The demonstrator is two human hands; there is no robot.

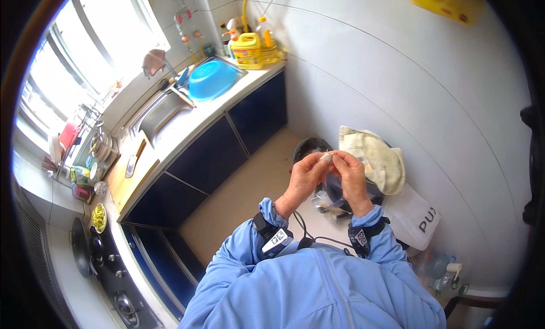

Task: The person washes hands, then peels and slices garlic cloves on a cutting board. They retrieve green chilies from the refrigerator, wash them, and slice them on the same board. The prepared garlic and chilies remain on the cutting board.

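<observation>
Kitchen, shown by a rectangular metal sink point(163, 118), black gas stove point(115, 282), dark-blue cabinets point(207, 152) set under a white counter point(208, 110), round blue plastic basin point(212, 79)

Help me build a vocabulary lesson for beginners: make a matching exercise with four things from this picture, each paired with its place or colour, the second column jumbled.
Things
1. Basin
2. Knife
3. Small pale piece
4. Cloth

Places and colours
A. At the fingertips of the left hand and right hand
B. Cream-coloured, beyond the right hand toward the wall
C. Bright blue, beside the yellow jug
D. On the wooden board

Pairs: 1-C, 2-D, 3-A, 4-B
</observation>
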